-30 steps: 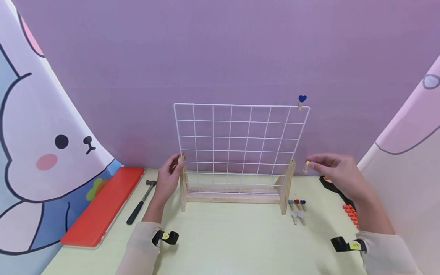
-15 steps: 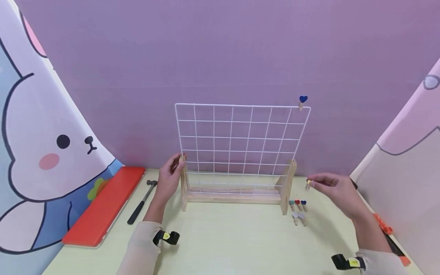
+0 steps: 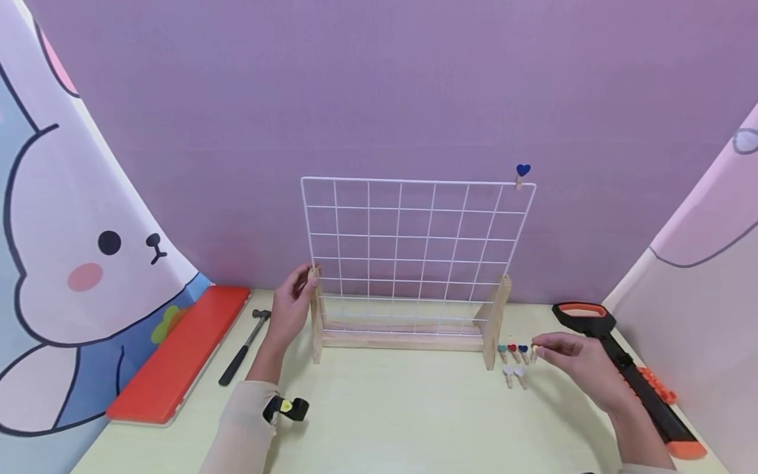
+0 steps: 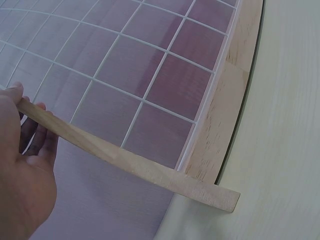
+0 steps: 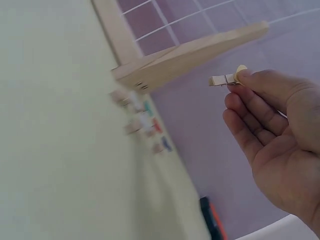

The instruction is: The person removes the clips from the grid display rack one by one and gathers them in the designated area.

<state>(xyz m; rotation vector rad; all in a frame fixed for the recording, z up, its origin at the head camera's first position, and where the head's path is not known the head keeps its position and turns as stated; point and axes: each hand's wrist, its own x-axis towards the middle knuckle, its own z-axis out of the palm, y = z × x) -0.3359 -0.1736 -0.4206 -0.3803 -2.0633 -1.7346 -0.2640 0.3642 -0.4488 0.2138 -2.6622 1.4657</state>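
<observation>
A white wire grid panel (image 3: 411, 224) stands upright in a wooden stand (image 3: 403, 342). My left hand (image 3: 290, 309) grips the top of the stand's left wooden upright (image 4: 125, 160), thumb on one side and fingers on the other. Between thumb and index finger, my right hand (image 3: 583, 368) pinches a small wooden clothespin (image 5: 223, 80) with a yellow heart. It is beside a row of heart clothespins: teal (image 3: 503, 350), red (image 3: 512, 350) and blue (image 3: 524, 351). Two pale heart clothespins (image 3: 513, 375) lie in front of them. Another blue heart clothespin (image 3: 522, 172) is clipped to the panel's top right.
On the left lie a hammer (image 3: 245, 349) with a black handle and a long red-topped case (image 3: 183, 355). A black and orange handsaw (image 3: 622, 362) lies on the right, near orange pieces (image 3: 660, 388). A purple backdrop (image 3: 403, 85) rises behind the table.
My right hand has come down with the yellow heart clothespin, from the height of the stand's top to the row of clothespins. My left hand stays on the upright.
</observation>
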